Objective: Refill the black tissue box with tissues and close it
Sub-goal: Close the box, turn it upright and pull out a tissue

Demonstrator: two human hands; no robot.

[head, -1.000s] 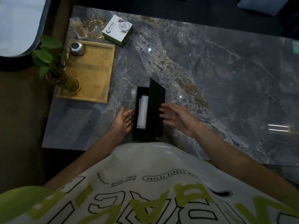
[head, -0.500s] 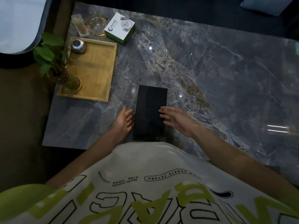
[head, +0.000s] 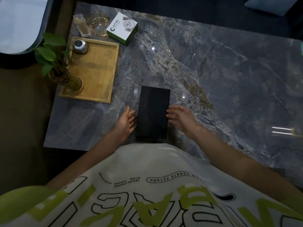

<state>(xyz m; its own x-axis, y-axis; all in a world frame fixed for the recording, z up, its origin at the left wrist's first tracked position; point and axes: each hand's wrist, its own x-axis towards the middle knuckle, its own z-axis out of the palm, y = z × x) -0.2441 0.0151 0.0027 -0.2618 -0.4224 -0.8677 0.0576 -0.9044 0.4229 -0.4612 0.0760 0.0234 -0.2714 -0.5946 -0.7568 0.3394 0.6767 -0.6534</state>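
Closed black tissue box (head: 153,113) on marble surface (head: 229,76), left hand (head: 127,122) and right hand (head: 181,119) flanking it, fingers relaxed, holding nothing

Carton (head: 122,28) print unreadable; table (head: 229,71) — cropped right.

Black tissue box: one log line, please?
black rectangular tissue box: closed, on grey marble table | left hand: open, beside | right hand: open, beside
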